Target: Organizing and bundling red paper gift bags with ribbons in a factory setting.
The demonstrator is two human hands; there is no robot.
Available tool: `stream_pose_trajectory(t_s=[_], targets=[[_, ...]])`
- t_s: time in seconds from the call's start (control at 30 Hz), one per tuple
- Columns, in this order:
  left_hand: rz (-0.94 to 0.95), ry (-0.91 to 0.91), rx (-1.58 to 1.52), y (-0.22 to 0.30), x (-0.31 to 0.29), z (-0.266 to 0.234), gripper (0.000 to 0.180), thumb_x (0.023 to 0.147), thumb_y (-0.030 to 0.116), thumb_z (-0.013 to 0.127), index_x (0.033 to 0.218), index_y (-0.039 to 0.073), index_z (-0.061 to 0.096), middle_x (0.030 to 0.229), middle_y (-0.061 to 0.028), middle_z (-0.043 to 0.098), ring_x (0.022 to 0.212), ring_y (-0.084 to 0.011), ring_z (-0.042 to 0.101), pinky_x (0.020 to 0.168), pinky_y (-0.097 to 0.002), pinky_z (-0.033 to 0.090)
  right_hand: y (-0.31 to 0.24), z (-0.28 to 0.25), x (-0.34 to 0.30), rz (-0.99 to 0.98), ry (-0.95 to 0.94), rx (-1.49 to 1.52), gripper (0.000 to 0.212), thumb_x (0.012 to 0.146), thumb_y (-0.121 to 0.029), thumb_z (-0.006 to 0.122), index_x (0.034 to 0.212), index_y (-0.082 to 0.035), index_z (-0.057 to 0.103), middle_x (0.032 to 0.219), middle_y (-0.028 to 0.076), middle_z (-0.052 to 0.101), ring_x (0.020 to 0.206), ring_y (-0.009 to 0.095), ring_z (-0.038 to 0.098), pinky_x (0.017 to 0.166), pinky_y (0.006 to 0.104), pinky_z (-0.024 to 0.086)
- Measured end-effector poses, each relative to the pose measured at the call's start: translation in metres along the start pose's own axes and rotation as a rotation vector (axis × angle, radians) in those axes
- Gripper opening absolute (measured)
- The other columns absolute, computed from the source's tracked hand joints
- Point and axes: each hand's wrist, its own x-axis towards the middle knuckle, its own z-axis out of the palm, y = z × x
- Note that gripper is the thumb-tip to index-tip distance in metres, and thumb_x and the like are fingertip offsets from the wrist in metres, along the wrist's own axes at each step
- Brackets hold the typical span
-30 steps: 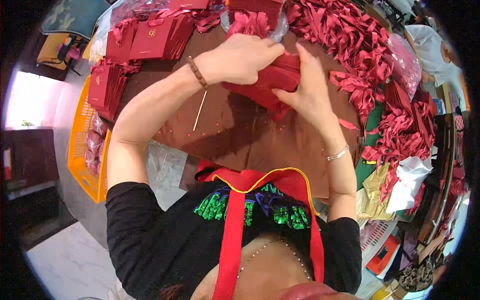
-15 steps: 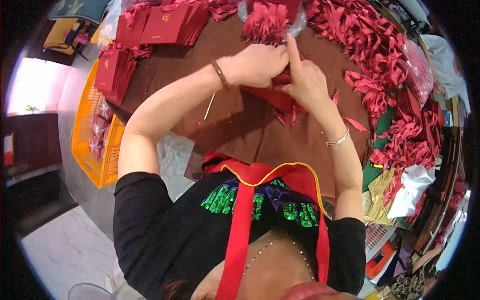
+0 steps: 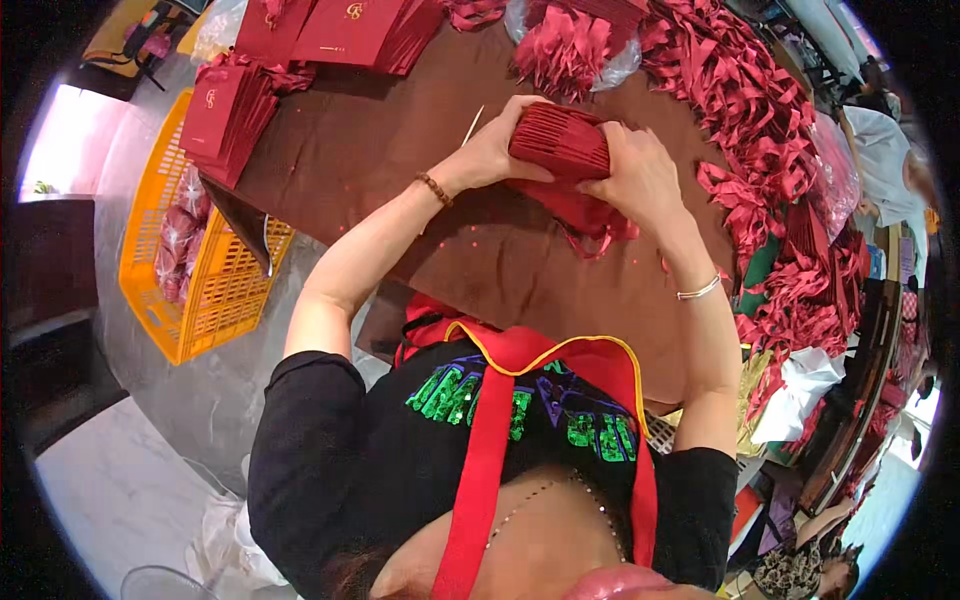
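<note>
Above the brown-covered table, my left hand [image 3: 488,150] and my right hand [image 3: 645,178] grip opposite sides of a bundle of dark red paper bags [image 3: 560,138]. The bags are packed closely, their layered edges facing up between my hands. Red ribbons [image 3: 600,240] hang from the bundle's near side. Both thumbs press on its near face; the fingertips behind it are hidden. A thin pale stick [image 3: 473,124] shows beside my left hand, and I cannot tell what keeps it there. Just beyond the bundle lies another batch of red bags with ribbons [image 3: 565,50].
Stacked red bags [image 3: 350,35] stand at the table's far left, with another stack [image 3: 228,120] at its left edge. A heap of red ribbons [image 3: 735,80] covers the right side. An orange crate [image 3: 185,320] holding wrapped red items stands left of the brown table [image 3: 400,120].
My hands were together over the bags, right index finger extended. Now they are apart, holding the bundle from both sides with its layered edges turned up. The view has shifted slightly.
</note>
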Motion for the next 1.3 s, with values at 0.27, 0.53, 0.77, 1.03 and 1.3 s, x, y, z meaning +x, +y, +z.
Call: stream_pose_trajectory(t_s=[0.27, 0.53, 0.77, 1.03, 1.3], targets=[[0.169, 0.067, 0.079, -0.008, -0.002, 0.008, 0.094, 0.057, 0.010, 0.083, 0.132, 0.009, 0.026, 0.123, -0.0110, 0.048, 0.116, -0.0202, 0.045, 0.099, -0.0333, 0.036, -0.009, -0.004, -0.005, 0.122, -0.102, 0.258, 0.105, 0.054, -0.022, 0.080, 0.139, -0.015, 0.017, 0.109, 0.018, 0.057, 0.097, 0.035, 0.056, 0.082, 0.0414, 0.045], [0.153, 0.164, 0.242, -0.006, 0.013, 0.016, 0.074, 0.061, 0.018, 0.081, 0.119, 0.009, 0.036, 0.095, -0.0097, 0.063, 0.091, -0.0191, 0.060, 0.080, -0.0309, 0.047, 0.004, -0.012, 0.006, 0.229, -0.157, 0.116, 0.065, 0.061, -0.029, 0.075, 0.119, -0.021, 0.048, 0.095, 0.014, 0.063, 0.087, 0.033, 0.060, 0.071, 0.0422, 0.048], [0.310, 0.520, -0.160, 0.053, 0.016, 0.007, 0.098, 0.062, 0.010, 0.078, 0.135, 0.008, 0.013, 0.124, -0.0139, 0.039, 0.116, -0.0260, 0.042, 0.096, -0.0390, 0.039, 0.022, -0.046, -0.005, 0.179, 0.230, 1.033, 0.041, 0.068, 0.005, 0.070, 0.106, 0.000, 0.054, 0.099, 0.005, 0.062, 0.088, 0.012, 0.058, 0.080, 0.0267, 0.047], [0.116, 0.487, -0.718, 0.069, -0.001, 0.056, 0.053, 0.070, 0.003, 0.070, 0.117, 0.001, 0.044, 0.107, -0.0085, 0.057, 0.100, -0.0154, 0.054, 0.088, -0.0303, 0.043, -0.002, -0.025, -0.032, 0.192, 0.503, 1.329, 0.051, 0.065, 0.005, 0.073, 0.111, -0.001, 0.052, 0.102, 0.007, 0.062, 0.092, 0.015, 0.058, 0.084, 0.0297, 0.046], [0.235, 0.501, 0.027, 0.042, -0.013, 0.042, 0.061, 0.063, 0.007, 0.079, 0.112, 0.000, 0.042, 0.107, -0.0103, 0.057, 0.099, -0.0162, 0.056, 0.083, -0.0297, 0.047, -0.007, 0.027, -0.049, 0.140, 0.591, 1.303, 0.040, 0.065, 0.003, 0.073, 0.102, 0.001, 0.059, 0.103, 0.008, 0.062, 0.092, 0.015, 0.059, 0.080, 0.0311, 0.049]])
